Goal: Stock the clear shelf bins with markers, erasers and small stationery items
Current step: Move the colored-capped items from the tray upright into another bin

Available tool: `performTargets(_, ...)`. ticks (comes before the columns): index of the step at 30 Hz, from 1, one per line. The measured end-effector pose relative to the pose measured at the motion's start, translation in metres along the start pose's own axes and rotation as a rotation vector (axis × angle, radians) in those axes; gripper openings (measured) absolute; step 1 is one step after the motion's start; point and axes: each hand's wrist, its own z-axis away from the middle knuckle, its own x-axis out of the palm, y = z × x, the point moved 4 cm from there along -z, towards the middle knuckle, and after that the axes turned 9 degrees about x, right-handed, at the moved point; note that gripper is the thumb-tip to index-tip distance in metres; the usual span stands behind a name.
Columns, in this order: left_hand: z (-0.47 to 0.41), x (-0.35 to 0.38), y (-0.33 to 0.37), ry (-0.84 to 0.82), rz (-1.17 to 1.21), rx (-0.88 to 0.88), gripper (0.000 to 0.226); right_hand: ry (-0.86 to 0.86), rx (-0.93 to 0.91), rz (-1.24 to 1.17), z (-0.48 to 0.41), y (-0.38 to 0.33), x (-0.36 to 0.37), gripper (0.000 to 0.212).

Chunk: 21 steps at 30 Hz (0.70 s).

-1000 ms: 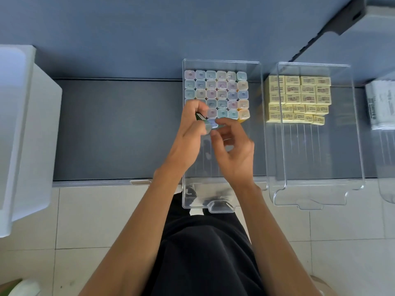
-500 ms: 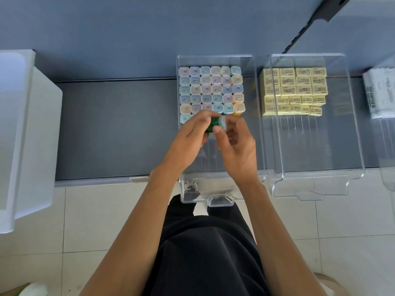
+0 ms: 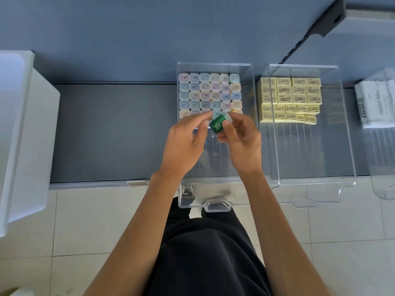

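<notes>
- Left hand (image 3: 186,144) up front: thumb and forefinger pinch the green marker (image 3: 217,124), and the other fingers curl loosely underneath.
- Right hand (image 3: 241,142) meets it from the other side, with thumb and forefinger tip clamped on the same marker. Both hands have it.
- The marker itself is deep green and squarish, tilted, with pale print on the upper face. Only a short stretch shows between the fingertips; the ends are covered and the print is too small to read.
- It is held above the clear marker bin (image 3: 215,194), right at the front edge of the stocked rows.
- At the back of that bin stand upright markers (image 3: 210,92) with square pastel caps, six across and packed tight. The nearest row is partly hidden by the fingers.
- Just right of the marker bin, a second clear bin (image 3: 310,150) holds yellow erasers (image 3: 290,99) stacked at its back.
- Further right, a third bin (image 3: 382,184) with white printed packets (image 3: 376,103) is cut off by the frame.
- Well left of the marker bin, a white container (image 3: 21,135) is also cut off.
- The marker bin rests on a dark grey shelf (image 3: 117,133), its front overhanging the tiled floor (image 3: 96,221).
</notes>
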Motion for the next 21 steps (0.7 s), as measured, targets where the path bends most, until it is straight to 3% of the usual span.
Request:
performTargets(2,0.005,-0.008,-0.002,0.182,-0.115,0.099,0.029,0.106,-0.043,0.129,-0.005,0.001,-0.003,0.027)
performTargets(4,0.006,-0.014,-0.01,0.252,-0.202,0.124,0.03,0.185,-0.107,0.256,-0.01,0.002,-0.005,0.032)
performTargets(9,0.014,-0.012,-0.037,0.146,-0.271,-0.003,0.038,0.129,-0.217,0.467,-0.008,0.014,0.011,0.026)
performTargets(16,0.011,-0.009,-0.047,0.064,-0.195,-0.114,0.047,0.164,-0.113,0.407,-0.011,0.028,0.024,0.032)
performTargets(21,0.01,-0.008,-0.049,0.064,-0.159,-0.151,0.05,0.171,-0.107,0.38,-0.015,0.032,0.028,0.019)
